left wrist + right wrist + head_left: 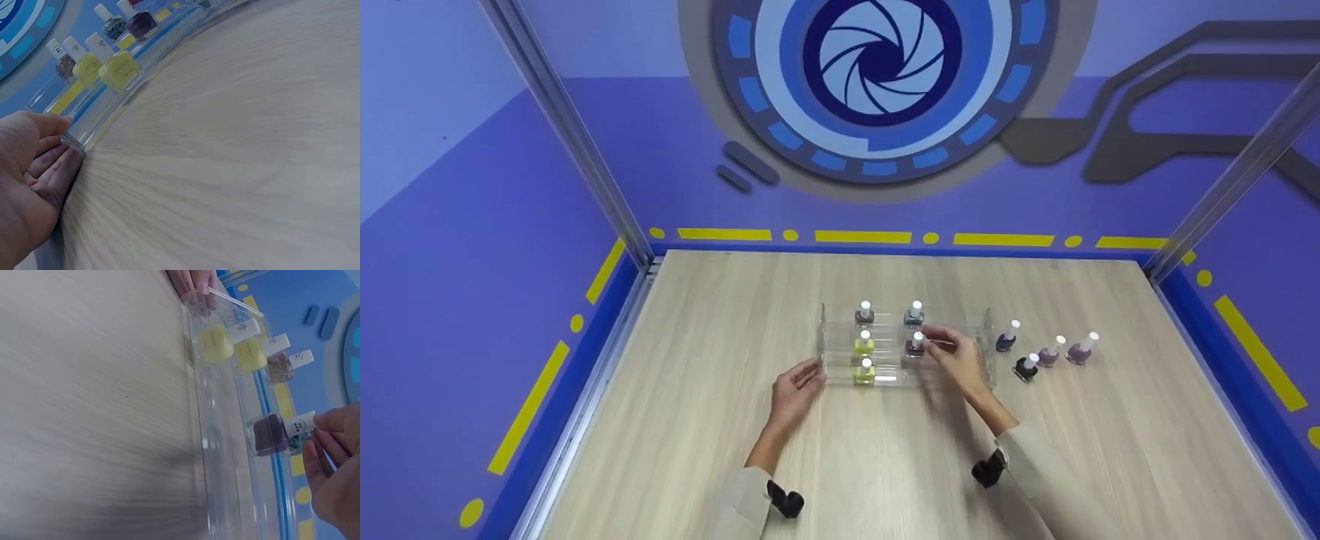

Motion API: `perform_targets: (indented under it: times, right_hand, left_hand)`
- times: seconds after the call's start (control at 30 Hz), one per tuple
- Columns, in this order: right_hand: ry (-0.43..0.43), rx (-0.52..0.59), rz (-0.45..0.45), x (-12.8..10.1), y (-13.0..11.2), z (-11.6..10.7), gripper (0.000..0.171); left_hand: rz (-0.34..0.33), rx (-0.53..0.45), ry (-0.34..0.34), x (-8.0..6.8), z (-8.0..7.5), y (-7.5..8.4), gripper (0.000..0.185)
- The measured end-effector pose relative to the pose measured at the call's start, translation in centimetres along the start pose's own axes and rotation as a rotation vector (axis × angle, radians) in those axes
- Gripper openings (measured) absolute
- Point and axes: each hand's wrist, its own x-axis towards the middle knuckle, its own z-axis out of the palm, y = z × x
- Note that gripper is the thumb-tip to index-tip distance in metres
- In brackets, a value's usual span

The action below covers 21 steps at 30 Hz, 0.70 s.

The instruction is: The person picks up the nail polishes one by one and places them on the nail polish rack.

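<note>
A clear tiered display rack (952,382) stands on the table. My left hand (795,391) grips its left end panel, thumb on one side and fingers on the other. With fingertips at its white cap, my right hand (960,360) pinches a dark purple nail polish bottle (269,435) on the middle tier. Two yellow nail polish bottles, a front one (120,71) and a middle-tier one (250,356), stand toward the left end. On the back tier are a brown glittery bottle (279,368) and a teal speckled bottle (114,27), partly hidden behind the purple one in the right wrist view.
Right of the rack, several more bottles stand on the wooden table (720,322): a dark blue one (1006,341), a black one (1025,368) and mauve ones (1080,352). Blue printed panels (607,165) with metal posts enclose the table's back and sides.
</note>
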Motion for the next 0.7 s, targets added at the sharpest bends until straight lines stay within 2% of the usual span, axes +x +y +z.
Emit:
perform_targets:
  times: [0.23,0.37,0.53,0.63,0.7]
  right_hand:
    - [0.026,-0.065,-0.004,-1.0,-3.0,-2.2,0.025]
    - [0.054,-0.094,-0.034,-1.8,-4.3,-3.7,0.023]
    - [0.116,-0.119,-0.044,-1.8,-1.8,-5.8,0.021]
    - [0.146,-0.131,-0.043,-1.7,-0.2,-7.2,0.021]
    - [0.165,-0.122,-0.036,-1.8,0.0,-8.2,0.021]
  left_hand:
    - [0.029,-0.019,-0.02,0.1,0.0,0.0,0.047]
    - [0.03,-0.021,-0.032,-0.3,0.0,1.0,0.045]
    - [0.032,-0.027,-0.041,-1.4,-0.2,3.0,0.044]
    - [0.029,-0.042,-0.037,-1.8,-0.2,3.5,0.044]
    - [0.032,-0.039,-0.036,-1.9,-0.2,3.7,0.044]
